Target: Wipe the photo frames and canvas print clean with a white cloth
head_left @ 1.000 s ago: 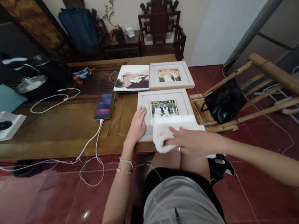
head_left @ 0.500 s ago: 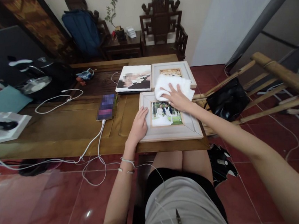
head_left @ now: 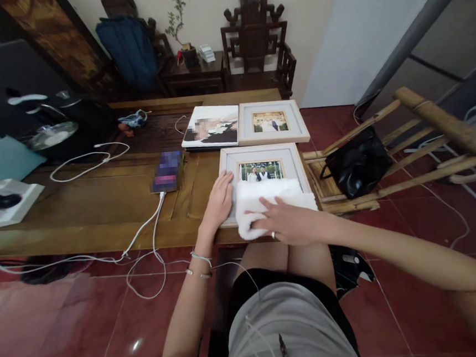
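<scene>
A light wooden picture frame with a wedding photo lies flat at the near edge of the wooden table. My left hand rests flat on the frame's left border, fingers apart. My right hand presses a folded white cloth onto the lower half of the frame, covering the near edge of it. A second framed photo lies just beyond, with a frameless photo print to its left.
A phone on a white charging cable lies left of the frame. A black handbag sits on a bamboo rack to the right. Kettle, tray and papers fill the table's left end. Dark carved chairs stand behind.
My right hand has drawn the white cloth from the frame's far right corner back down to its near edge. My left hand has stayed on the frame's left border.
</scene>
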The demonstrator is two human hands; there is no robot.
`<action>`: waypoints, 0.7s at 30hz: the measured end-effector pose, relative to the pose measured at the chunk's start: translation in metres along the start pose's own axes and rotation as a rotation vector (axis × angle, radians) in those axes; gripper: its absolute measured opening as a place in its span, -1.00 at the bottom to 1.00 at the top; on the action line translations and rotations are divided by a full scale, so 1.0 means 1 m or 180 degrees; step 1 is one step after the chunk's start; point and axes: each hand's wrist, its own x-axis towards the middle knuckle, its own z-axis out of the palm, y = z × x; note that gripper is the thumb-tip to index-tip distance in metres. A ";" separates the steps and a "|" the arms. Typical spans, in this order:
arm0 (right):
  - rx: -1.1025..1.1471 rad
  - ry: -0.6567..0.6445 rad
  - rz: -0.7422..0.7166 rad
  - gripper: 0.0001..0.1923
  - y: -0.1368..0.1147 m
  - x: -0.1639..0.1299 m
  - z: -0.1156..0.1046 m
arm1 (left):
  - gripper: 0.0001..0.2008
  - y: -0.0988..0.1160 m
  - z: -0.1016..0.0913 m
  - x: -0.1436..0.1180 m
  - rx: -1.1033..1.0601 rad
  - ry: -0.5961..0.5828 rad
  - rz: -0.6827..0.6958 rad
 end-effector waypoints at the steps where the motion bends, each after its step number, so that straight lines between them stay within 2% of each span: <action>1: -0.0005 0.0031 -0.0034 -0.47 -0.005 0.002 0.001 | -0.58 0.003 -0.001 0.000 -0.0102 0.0019 -0.0109; 3: -0.0108 0.0155 0.0042 -0.47 -0.009 0.012 0.007 | -0.53 0.007 -0.004 -0.001 -0.0359 0.0057 -0.0260; 6: -0.0374 0.0418 0.0204 -0.52 0.003 0.038 0.015 | -0.47 0.008 -0.006 -0.004 -0.0653 0.0129 -0.0192; 9: -0.0656 0.0648 0.0254 -0.59 0.031 0.068 0.012 | -0.45 0.006 -0.006 -0.006 -0.0694 0.0186 -0.0065; 14: -0.1032 0.1097 0.0516 -0.60 0.084 0.104 -0.005 | -0.47 0.002 -0.004 -0.006 -0.0475 0.0103 -0.0156; 17: -0.0995 0.1093 0.0667 -0.55 0.105 0.110 -0.014 | -0.48 -0.001 -0.003 -0.004 -0.0258 0.0022 -0.0033; 21: -0.0772 0.0981 0.0884 -0.55 0.127 0.090 -0.022 | -0.50 -0.005 -0.002 -0.003 -0.0064 0.0059 0.0158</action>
